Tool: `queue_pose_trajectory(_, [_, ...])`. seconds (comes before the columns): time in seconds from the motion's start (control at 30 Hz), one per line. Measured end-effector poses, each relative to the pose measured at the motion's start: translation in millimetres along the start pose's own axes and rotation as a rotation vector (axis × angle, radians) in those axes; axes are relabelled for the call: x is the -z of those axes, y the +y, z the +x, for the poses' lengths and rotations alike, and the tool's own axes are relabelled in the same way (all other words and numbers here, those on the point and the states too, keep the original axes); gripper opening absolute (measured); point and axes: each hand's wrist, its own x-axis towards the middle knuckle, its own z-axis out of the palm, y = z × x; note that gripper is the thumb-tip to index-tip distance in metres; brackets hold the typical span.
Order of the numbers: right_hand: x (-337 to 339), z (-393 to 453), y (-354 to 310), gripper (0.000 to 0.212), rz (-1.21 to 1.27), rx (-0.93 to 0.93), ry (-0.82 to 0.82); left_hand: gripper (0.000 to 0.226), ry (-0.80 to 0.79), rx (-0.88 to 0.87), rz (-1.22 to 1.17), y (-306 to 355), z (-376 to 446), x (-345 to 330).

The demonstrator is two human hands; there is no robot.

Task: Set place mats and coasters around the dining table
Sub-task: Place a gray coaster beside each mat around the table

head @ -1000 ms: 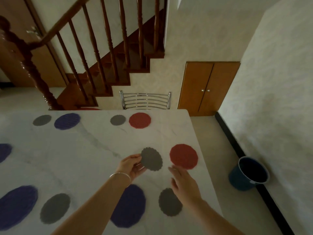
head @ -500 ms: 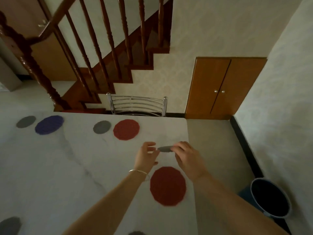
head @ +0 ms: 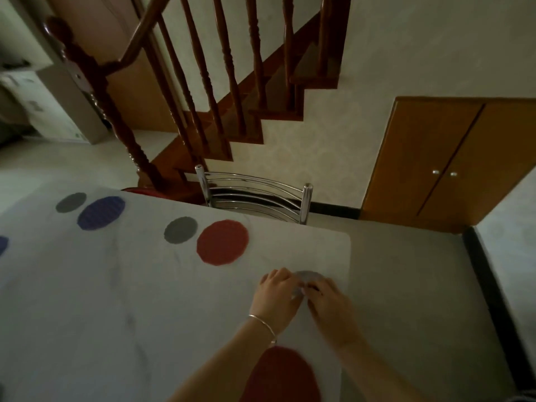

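Head view, table: we look down on a pale marbled table [head: 121,300] whose far right corner sits just ahead of our hands.
Left hand: our left hand [head: 275,297], a thin bangle [head: 262,324] on its wrist, lies palm down with its fingertips on the left edge of a grey coaster [head: 309,276].
Right hand: our right hand [head: 329,306] covers the coaster's near right part, fingers curled onto it; both hands are on the coaster, but we cannot tell whether either pinches it or only presses it flat.
Coaster: blurred and mostly hidden under our fingers, it lies low on the table near the right edge, between the far red mat [head: 222,242] and the near red mat [head: 280,375].
Near red mat: it lies at the bottom of the view, partly under our left forearm.
Far settings: a second grey coaster [head: 180,230] lies just left of the far red mat; further left a blue mat [head: 101,212] has a third grey coaster [head: 71,202] beside it.
Left edge: a sliver of another blue mat [head: 3,244] shows.
Beyond the table: a metal chair [head: 255,198] stands at the far side, with a wooden staircase [head: 203,91] behind it and a wooden cupboard [head: 446,166] to the right.
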Motion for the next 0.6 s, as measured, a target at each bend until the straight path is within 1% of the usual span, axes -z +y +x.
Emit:
queue_pose_trajectory(0.2, [-19.7, -10.4, 11.3, 0.026, 0.026, -0.015, -0.047, 0.029, -0.062, 0.047, 0.045, -5.0, -1.5, -20.0])
queue_pose_trajectory(0.27, [-21.6, -11.9, 11.1, 0.027, 0.043, -0.045, -0.1, 0.028, -0.056, 0.044, 0.038, -4.3, -2.3, -21.7])
queue_pose_trajectory(0.37, [-27.7, -17.0, 8.1, 0.029, -0.005, -0.086, -0.179, 0.025, -0.068, 0.048, 0.045, -4.1, -5.2, -22.3])
queue_pose_trajectory(0.4, [-28.6, -19.6, 5.8, 0.033, -0.027, -0.102, -0.205, 0.028, -0.08, 0.058, 0.06, -3.3, -6.8, -21.9])
queue_pose_trajectory(0.53, [-32.7, -29.6, -3.6, 0.058, -0.11, -0.154, -0.278, 0.039, -0.145, 0.073, 0.086, 2.9, -18.9, -24.4])
queue_pose_trajectory(0.6, [-28.1, -26.5, -7.8, 0.065, -0.148, -0.148, -0.334, 0.042, -0.183, 0.074, 0.09, 4.4, -23.4, -24.3])
